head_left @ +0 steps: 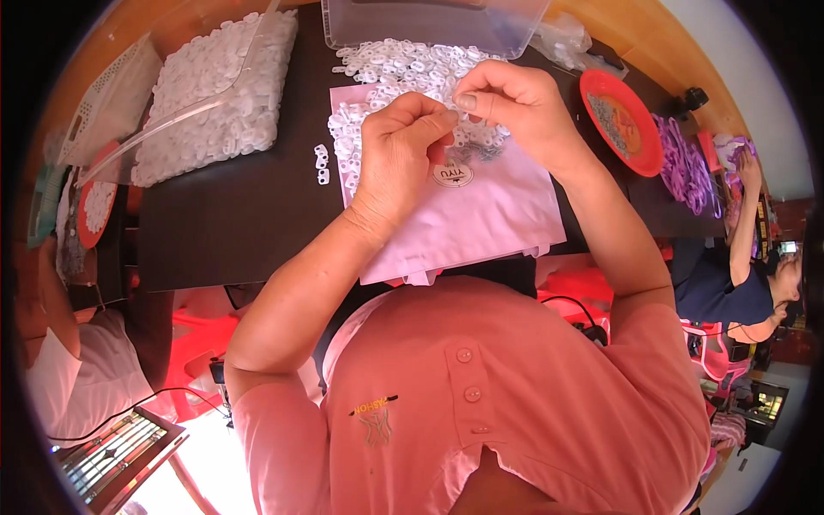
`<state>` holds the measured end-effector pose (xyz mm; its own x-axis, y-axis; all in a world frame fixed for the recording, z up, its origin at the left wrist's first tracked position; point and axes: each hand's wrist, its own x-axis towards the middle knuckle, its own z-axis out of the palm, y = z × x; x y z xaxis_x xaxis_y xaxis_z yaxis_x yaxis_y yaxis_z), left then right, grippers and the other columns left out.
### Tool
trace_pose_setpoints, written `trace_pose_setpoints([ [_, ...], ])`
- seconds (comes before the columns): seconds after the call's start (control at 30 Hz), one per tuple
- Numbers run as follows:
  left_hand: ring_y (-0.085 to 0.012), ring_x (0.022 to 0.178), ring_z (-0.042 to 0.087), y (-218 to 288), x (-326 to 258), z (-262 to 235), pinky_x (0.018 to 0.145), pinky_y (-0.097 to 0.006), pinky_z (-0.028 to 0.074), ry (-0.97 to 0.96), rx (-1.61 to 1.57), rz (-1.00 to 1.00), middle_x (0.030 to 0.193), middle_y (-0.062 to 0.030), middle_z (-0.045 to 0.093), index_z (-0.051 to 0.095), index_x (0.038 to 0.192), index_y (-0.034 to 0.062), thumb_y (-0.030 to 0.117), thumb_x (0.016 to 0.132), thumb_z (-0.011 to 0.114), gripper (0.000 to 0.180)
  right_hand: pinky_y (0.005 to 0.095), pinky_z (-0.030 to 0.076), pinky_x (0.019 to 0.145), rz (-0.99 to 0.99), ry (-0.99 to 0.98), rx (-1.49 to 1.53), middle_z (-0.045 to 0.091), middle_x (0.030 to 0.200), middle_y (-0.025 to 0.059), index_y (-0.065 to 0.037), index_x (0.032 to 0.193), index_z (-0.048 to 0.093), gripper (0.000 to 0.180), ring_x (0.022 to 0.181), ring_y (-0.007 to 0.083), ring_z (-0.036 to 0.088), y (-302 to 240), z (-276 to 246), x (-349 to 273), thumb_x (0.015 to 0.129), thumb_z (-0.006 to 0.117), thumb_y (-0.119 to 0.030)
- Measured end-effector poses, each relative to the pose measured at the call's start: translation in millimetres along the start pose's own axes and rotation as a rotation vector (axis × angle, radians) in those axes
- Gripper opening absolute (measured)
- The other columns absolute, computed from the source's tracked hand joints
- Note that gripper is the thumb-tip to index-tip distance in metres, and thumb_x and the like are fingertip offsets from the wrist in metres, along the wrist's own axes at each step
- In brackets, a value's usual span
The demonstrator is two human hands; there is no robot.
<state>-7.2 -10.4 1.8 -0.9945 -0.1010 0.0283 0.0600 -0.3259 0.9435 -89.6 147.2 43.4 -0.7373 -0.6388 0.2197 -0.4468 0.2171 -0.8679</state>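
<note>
Both hands are raised over a pink cloth bag [489, 215] lying on the dark table. My left hand [399, 150] is closed in a pinch, thumb against fingers. Close beside it my right hand [519, 107] also pinches thumb to fingertips. Whatever sits between the fingertips is too small or hidden to make out. Under and behind the hands spreads a loose heap of small white plastic pieces [395, 64] with holes in them. A little pile of small grey metal parts [481, 153] lies on the bag, just below my right hand.
A clear bin of white pieces [215, 103] stands at the left; another clear bin [412, 26] is at the back. To the right are a red plate [639, 120] with grey metal parts and purple straps [687, 167]. Other people sit at both sides.
</note>
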Motion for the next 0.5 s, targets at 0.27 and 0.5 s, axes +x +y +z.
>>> trace_pose_setpoints([
  [0.27,-0.0066,0.054,0.051,-2.4,1.8,-1.7,0.047,-0.021,0.038,0.034,-0.061,-0.036,0.072,-0.0034,0.062,0.065,0.088,-0.0007,0.011,0.089,0.064,0.012,0.0209,0.045,0.062,0.092,0.132,0.255,0.063,0.077,-0.0003,0.001,0.091,0.067,0.008,0.070,0.0055,0.055,8.5,22.8,-16.6,0.087,0.066,-0.006],
  [0.5,-0.0051,0.055,0.051,-9.9,2.5,1.1,0.048,-0.022,0.038,-0.086,0.091,-0.011,0.068,-0.0002,0.060,0.067,0.080,0.0022,0.008,0.082,0.068,0.006,0.0230,0.045,0.073,-0.291,-0.226,0.240,0.062,0.092,0.0057,-0.002,0.098,0.065,0.016,0.082,0.0104,0.059,-76.6,-31.9,-29.4,0.087,0.067,-0.015],
])
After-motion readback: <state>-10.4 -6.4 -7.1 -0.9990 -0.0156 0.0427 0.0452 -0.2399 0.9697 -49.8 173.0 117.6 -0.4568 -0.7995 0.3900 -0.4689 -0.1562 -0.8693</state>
